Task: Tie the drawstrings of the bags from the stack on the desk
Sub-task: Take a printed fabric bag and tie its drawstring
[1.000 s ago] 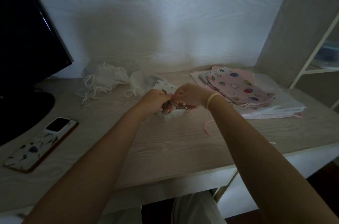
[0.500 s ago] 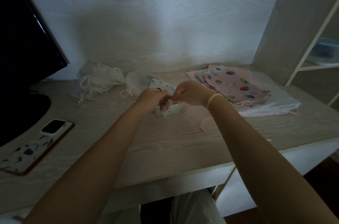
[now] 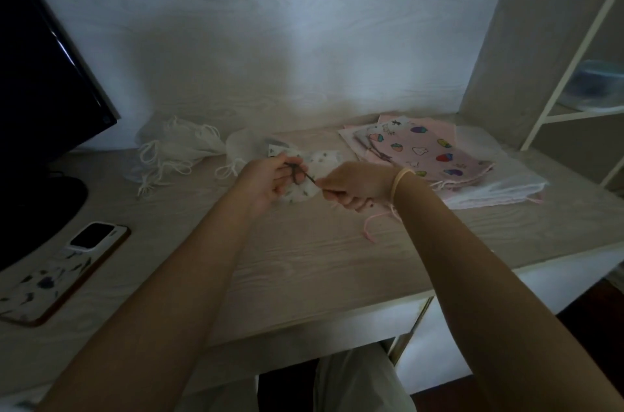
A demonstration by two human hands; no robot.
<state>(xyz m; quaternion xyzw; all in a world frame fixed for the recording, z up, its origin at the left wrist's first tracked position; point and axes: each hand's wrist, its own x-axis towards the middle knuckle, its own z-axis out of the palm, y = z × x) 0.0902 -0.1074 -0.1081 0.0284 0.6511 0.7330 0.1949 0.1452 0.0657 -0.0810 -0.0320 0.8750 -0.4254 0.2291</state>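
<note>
One head cam, wide-angle, looks fwd/down over the desk (image 3: 304,263) (close range); wall just behind desk.

The pale wood-grain surface (image 3: 304,263) carries a phone (image 3: 57,273) at lower left, white drawstring bags (image 3: 179,148) at upper centre-left, a stack of printed pink bags (image 3: 429,151) at upper right, and a monitor base (image 3: 40,202) at far left.

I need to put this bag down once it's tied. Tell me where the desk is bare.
Bare desk lies in front of both hands, between the phone and the pink cord. A smaller patch lies between the white bags and the phone. The back is crowded: white bags to the left, the pink stack to the right.
</note>
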